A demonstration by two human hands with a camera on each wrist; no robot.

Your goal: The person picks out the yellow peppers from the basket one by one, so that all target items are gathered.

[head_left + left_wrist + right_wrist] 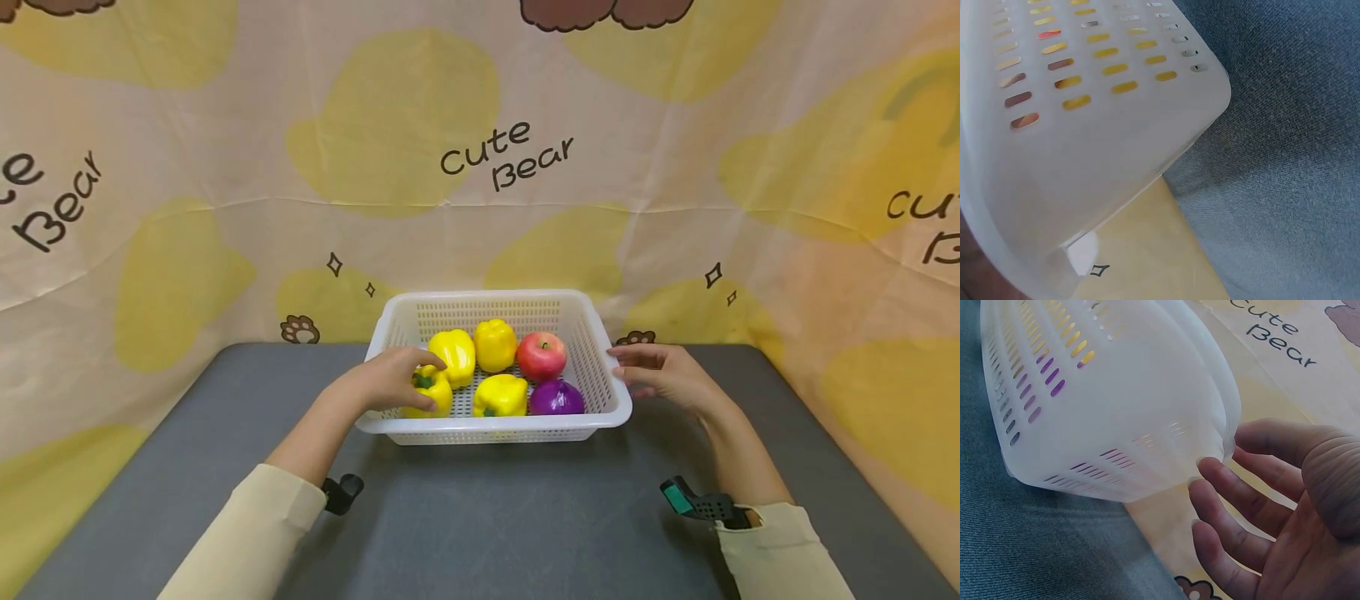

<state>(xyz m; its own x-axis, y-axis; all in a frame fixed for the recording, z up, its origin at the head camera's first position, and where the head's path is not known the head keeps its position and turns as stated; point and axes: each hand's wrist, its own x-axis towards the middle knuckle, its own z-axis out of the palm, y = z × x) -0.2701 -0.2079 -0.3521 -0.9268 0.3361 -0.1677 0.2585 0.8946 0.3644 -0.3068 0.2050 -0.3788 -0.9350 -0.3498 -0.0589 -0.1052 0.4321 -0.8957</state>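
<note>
A white slotted plastic basket [491,423] holds several yellow bell peppers, a red apple [542,357] and a purple onion [557,398]. My left hand [382,382] reaches over the basket's left rim, its thumb and fingers curved around the front-left yellow bell pepper [437,395], whose green stem shows between them. In the left wrist view the basket wall mostly hides this hand. My right hand [671,375] pinches the right rim between thumb and fingers; in the right wrist view the other fingertips curve below the rim.
Further yellow bell peppers lie at the back [495,345], back left [454,357] and front middle [500,395] of the basket. The basket sits toward the far edge of the dark grey table [480,517], before a patterned cloth [390,125].
</note>
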